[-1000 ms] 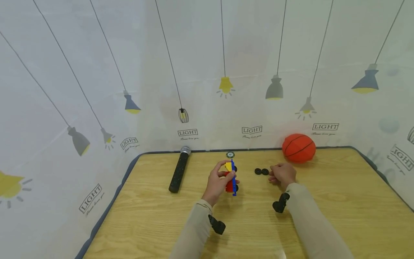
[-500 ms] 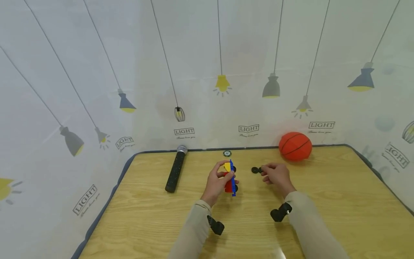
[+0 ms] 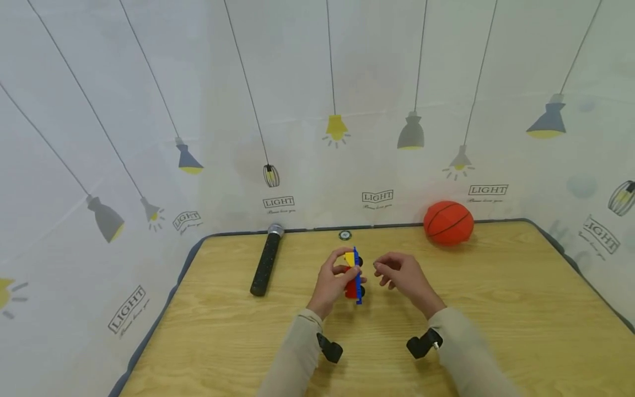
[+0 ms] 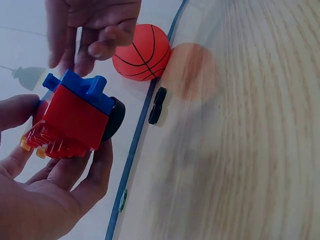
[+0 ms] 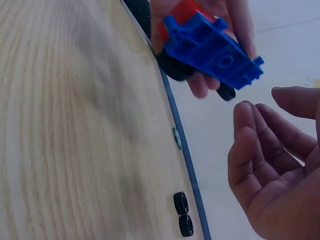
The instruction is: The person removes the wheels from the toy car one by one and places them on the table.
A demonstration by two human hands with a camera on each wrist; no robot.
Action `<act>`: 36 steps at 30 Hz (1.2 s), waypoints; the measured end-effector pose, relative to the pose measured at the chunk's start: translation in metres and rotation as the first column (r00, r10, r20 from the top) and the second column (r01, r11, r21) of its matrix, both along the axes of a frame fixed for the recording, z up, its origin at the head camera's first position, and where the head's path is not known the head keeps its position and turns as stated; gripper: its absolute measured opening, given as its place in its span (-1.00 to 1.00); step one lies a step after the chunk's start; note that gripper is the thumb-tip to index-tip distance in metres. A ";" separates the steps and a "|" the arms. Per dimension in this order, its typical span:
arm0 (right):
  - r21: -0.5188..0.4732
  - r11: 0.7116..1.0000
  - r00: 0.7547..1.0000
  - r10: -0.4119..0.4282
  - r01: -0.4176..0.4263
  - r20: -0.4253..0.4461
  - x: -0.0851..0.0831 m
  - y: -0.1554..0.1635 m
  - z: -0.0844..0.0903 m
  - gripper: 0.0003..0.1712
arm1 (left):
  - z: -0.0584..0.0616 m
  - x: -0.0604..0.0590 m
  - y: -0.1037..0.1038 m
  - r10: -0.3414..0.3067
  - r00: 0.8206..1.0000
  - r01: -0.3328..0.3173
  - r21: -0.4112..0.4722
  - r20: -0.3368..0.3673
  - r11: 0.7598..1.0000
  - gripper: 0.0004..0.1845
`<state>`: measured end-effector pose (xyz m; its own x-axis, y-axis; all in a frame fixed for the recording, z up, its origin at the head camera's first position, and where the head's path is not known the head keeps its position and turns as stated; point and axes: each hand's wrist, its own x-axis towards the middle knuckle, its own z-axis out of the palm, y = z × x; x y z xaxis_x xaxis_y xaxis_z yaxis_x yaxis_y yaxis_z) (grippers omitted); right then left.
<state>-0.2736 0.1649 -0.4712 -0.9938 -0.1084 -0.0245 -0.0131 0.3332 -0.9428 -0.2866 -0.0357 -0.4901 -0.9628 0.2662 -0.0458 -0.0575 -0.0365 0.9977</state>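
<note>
My left hand (image 3: pixel 329 280) grips a toy car (image 3: pixel 351 280) with a red body, a yellow part and a blue underside, raised above the table and tipped on its side. Black wheels show on its right side. The right wrist view shows the ribbed blue underside (image 5: pixel 215 52). Close to the right of the car hangs my right hand (image 3: pixel 404 275), its fingers loosely bent. Its thumb stands apart from the fingertips in the right wrist view. A narrow pale streak appears among its fingers in the left wrist view; I cannot tell what it is.
Two loose black wheels (image 5: pixel 183 214) lie side by side on the wooden table (image 3: pixel 223 331), hidden by my right hand in the head view. A black microphone (image 3: pixel 267 262) lies left, a small round disc (image 3: pixel 345 235) at the back, a red ball (image 3: pixel 448 223) back right.
My right hand has moved left, from beside the two loose wheels towards the toy car. The left hand keeps its hold on the car. The head view has shifted slightly.
</note>
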 end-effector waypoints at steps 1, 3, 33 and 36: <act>0.021 1.000 1.000 0.006 -0.006 -0.029 0.002 -0.003 0.000 -0.69 | 0.000 0.000 0.000 0.001 1.000 -0.001 -0.001 -0.003 1.000 -0.53; 0.071 0.997 0.995 0.021 -0.014 -0.098 0.005 -0.009 -0.001 -0.69 | 0.000 0.000 0.001 0.017 1.000 -0.017 -0.026 -0.016 1.000 -0.53; 0.103 0.994 0.985 -0.029 0.047 -0.168 0.013 -0.025 -0.011 -0.48 | 0.007 0.010 0.003 0.071 0.991 -0.086 -0.126 -0.114 0.988 -0.43; -0.009 1.000 0.997 0.000 -0.001 -0.080 0.013 -0.020 -0.011 -0.45 | 0.006 0.011 0.000 0.084 0.991 -0.097 -0.123 -0.105 0.988 -0.48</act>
